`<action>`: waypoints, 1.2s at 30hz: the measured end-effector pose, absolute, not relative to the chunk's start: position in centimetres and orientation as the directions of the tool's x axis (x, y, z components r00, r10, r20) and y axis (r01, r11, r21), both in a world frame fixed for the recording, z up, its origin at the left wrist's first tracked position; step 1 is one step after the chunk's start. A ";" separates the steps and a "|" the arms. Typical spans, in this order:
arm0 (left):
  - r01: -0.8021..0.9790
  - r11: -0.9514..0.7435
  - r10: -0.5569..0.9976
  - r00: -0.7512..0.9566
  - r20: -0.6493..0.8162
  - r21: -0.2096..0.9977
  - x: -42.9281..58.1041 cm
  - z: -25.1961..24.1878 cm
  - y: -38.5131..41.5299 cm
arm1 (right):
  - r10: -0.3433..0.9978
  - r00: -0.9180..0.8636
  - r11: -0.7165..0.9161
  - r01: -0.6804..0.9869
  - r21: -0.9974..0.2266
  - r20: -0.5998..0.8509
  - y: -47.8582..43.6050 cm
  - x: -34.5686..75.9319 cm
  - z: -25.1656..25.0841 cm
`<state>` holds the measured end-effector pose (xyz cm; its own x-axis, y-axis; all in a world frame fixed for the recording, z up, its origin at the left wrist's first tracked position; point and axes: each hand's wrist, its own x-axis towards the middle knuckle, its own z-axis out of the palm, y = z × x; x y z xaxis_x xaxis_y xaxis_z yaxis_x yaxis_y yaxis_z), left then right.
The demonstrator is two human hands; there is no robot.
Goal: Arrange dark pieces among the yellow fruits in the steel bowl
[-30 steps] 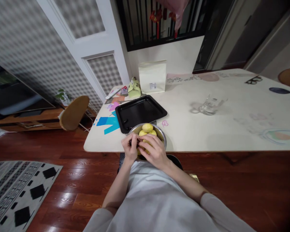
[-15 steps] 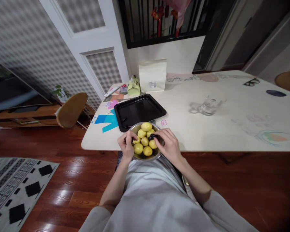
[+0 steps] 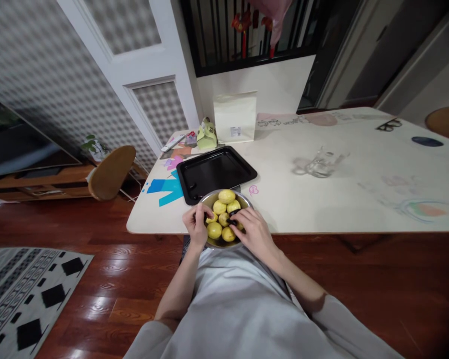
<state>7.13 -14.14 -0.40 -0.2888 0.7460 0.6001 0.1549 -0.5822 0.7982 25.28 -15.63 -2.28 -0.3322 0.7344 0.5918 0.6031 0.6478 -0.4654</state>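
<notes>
A metal bowl with several yellow round fruits sits at the near edge of the table, in front of me. My left hand is closed in a pinch on a small yellow piece at the bowl's left rim. My right hand is closed on a small dark tool held over the fruits on the right side of the bowl.
An empty black baking tray lies just behind the bowl on the cream table. Farther back stand a cream paper bag and a green pouch. A clear glass object lies to the right. A wooden chair stands at the left.
A second ago both hands were together over the bowl's near side, covering the fruits. They have parted: the left to the left rim with a yellow piece, the right to the right with the dark tool.
</notes>
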 end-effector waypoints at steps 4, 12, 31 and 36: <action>0.121 -0.602 0.744 -0.275 0.609 0.789 7.1 -0.5 -14.1 | 0.746 -0.349 0.640 0.609 -0.468 0.567 -15.8 25.4 -2.3; 0.141 -0.572 0.768 -0.253 0.588 0.808 7.1 -0.5 -14.1 | 0.692 -0.313 0.695 0.531 -0.485 0.650 -15.9 25.0 -1.3; 0.336 -0.678 0.687 -0.026 0.726 0.654 6.7 -0.5 -14.2 | 0.509 -0.077 0.795 0.424 -0.434 0.857 -16.6 20.5 0.8; 0.317 -0.618 0.749 -0.041 0.662 0.719 6.6 -0.6 -14.1 | 0.557 -0.060 0.766 0.424 -0.484 0.828 -16.1 20.9 1.0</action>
